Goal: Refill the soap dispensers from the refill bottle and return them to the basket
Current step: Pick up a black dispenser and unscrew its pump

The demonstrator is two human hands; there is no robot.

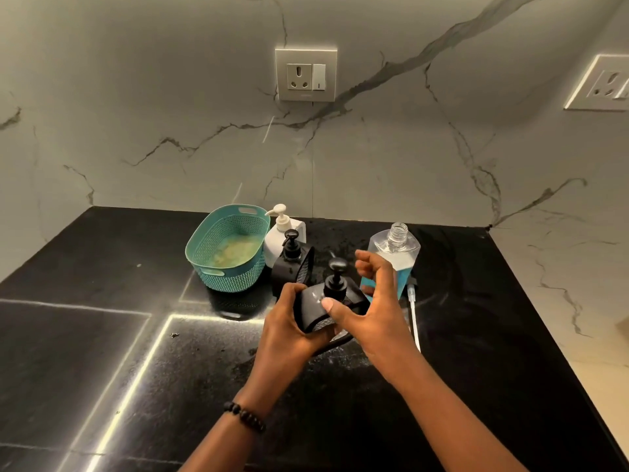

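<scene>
A black soap dispenser (316, 301) with a pump top is held above the dark counter. My left hand (289, 321) grips its left side and underside. My right hand (367, 301) holds its right side, thumb on the top face beside the pump, fingers curled. Behind it a second black dispenser (292, 264) and a white pump dispenser (280, 235) stand next to the teal perforated basket (204, 247), which holds no dispensers. The clear refill bottle (400, 257), cap off and with blue liquid low inside, stands just behind my right hand.
A clear pump tube (414, 315) lies on the black stone counter (102, 335) right of my hands. A marble wall with a socket (305, 74) rises behind. The counter's right edge runs diagonally at the lower right.
</scene>
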